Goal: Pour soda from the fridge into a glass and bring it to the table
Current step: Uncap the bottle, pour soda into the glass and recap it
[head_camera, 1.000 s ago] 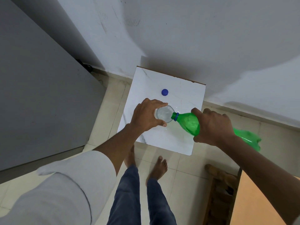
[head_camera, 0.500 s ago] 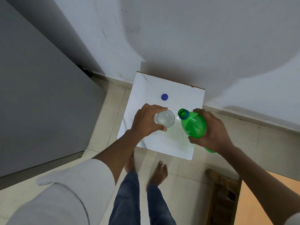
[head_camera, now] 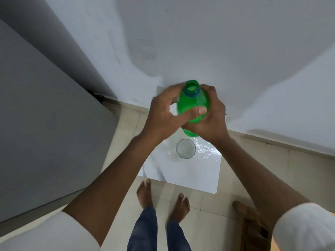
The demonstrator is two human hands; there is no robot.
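Observation:
A green soda bottle (head_camera: 192, 101) is upright in front of me, its mouth open and a blue ring around the neck. My right hand (head_camera: 212, 121) wraps its right side. My left hand (head_camera: 161, 114) grips it from the left, thumb lying across the front. Below the bottle a clear faceted glass (head_camera: 186, 149) stands alone on the small white table (head_camera: 190, 176), with no hand on it. The blue cap is hidden behind my hands.
Spilled liquid glistens on the table to the right of the glass (head_camera: 206, 149). A grey fridge side (head_camera: 45, 124) fills the left. A white wall is behind the table. My bare feet (head_camera: 163, 196) stand on the tiled floor, with wooden furniture (head_camera: 253, 227) at the lower right.
The bottle has gone from tilted at the glass to upright and raised. My left hand has let go of the glass and come up onto the bottle.

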